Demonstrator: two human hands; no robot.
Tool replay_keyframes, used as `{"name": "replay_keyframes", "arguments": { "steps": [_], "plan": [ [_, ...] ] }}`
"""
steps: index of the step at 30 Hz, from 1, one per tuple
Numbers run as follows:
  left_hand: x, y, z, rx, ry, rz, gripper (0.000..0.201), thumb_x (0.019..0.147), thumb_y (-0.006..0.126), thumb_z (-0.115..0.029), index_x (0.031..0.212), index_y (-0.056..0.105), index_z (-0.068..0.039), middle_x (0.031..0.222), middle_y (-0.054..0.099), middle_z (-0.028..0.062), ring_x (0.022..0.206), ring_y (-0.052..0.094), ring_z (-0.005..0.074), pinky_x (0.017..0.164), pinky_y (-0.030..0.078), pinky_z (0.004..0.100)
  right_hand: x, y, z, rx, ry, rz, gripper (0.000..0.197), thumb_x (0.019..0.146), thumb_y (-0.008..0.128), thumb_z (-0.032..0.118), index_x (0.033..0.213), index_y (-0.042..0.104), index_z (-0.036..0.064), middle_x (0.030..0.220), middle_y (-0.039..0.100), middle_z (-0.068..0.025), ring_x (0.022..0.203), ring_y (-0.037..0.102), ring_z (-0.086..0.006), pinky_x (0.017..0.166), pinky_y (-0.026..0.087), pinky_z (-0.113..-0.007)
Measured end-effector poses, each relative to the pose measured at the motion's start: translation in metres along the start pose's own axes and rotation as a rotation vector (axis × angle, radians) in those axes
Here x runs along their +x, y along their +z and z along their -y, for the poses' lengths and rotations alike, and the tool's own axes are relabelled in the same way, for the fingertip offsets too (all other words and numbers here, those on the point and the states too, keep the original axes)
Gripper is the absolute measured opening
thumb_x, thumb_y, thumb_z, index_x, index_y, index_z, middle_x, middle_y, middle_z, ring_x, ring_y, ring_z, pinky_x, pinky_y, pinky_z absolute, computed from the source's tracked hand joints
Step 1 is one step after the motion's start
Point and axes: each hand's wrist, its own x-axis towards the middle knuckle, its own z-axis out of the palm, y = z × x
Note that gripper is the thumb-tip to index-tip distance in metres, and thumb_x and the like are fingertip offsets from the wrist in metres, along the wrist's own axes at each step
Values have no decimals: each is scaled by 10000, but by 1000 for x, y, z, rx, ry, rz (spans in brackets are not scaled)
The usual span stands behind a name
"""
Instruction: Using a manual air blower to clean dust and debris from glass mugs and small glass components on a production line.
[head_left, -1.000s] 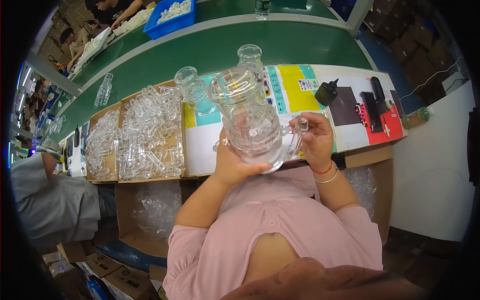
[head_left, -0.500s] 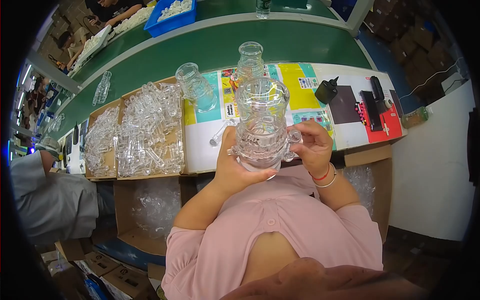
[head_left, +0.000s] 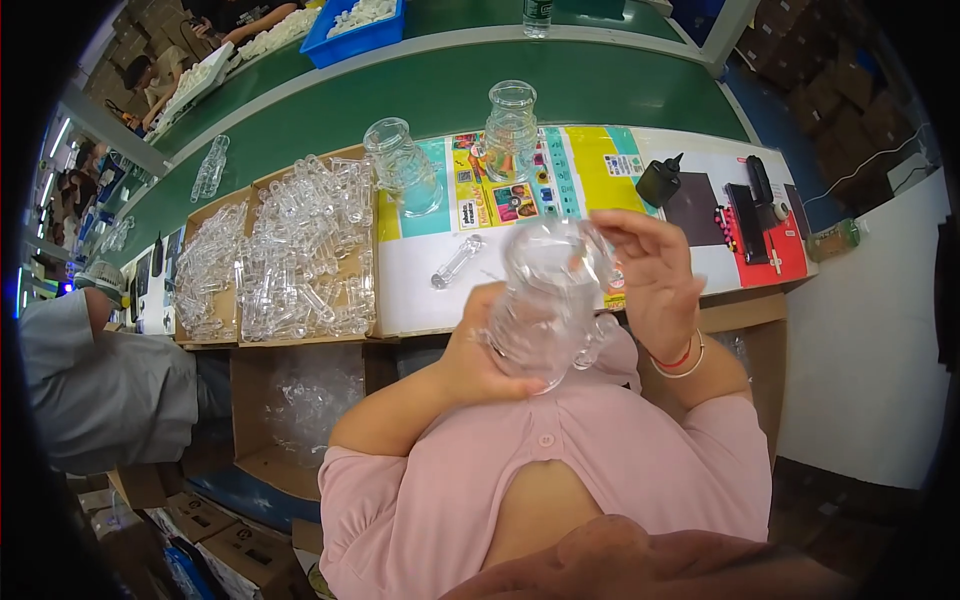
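My left hand (head_left: 472, 352) is wrapped round the lower body of a clear plastic jar (head_left: 540, 310), which is tilted and blurred by motion. A small clear handle piece (head_left: 590, 350) sticks out from its right side. At the jar's upper right rim is my right hand (head_left: 655, 275), its fingers stretched and apart; whether a fingertip touches the rim I cannot tell. Beyond them, two similar clear jars stand on the printed sheets: one jar (head_left: 511, 125) in the middle, another jar (head_left: 402, 172) to its left. A loose clear handle piece (head_left: 457, 262) lies on the white surface nearby.
To the left, a shallow cardboard box (head_left: 376, 255) is heaped with clear handle pieces (head_left: 300, 240). A black dropper bottle (head_left: 660, 182) stands right, near a red sheet (head_left: 770, 255) with black tools. A blue bin (head_left: 355, 45) is at the back. A grey-clothed person (head_left: 110, 385) sits left.
My right hand has let go of the handle piece on the jar's side and moved up beside the rim, fingers opening. The jar has shifted right and tilted in my left hand.
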Motion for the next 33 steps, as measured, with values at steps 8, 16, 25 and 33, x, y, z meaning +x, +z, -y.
{"name": "replay_keyframes", "arguments": {
  "steps": [8,16,25,33],
  "plan": [
    [-21,20,1,680,537,191,790,486,828,-272,1182,490,-112,1084,508,139,1014,498,346,819,430,436,-32,8,18,195,-22,536,498,938,254,392,1235,390,16,1233,448,-252,1182,416,-373,1013,140,-598],
    [-27,16,4,623,490,171,746,490,823,-239,1153,509,-100,1073,519,130,927,527,353,804,438,416,-26,18,7,266,35,623,500,949,225,351,1195,440,-28,1186,488,-241,1125,483,-332,986,299,-510],
    [-48,-24,2,759,319,-193,781,798,478,-566,1245,359,63,1263,397,197,1175,381,332,998,248,425,6,52,-50,-486,-184,314,757,692,705,374,1247,338,14,1224,400,-206,1094,425,-311,925,347,-425],
    [-60,-46,4,-233,197,-625,968,542,849,-282,1308,297,-67,1263,392,158,1102,469,293,934,408,434,-21,71,-78,331,541,631,796,704,722,250,1301,274,-25,1222,407,-169,1137,411,-236,966,324,-329]
  ]
}}
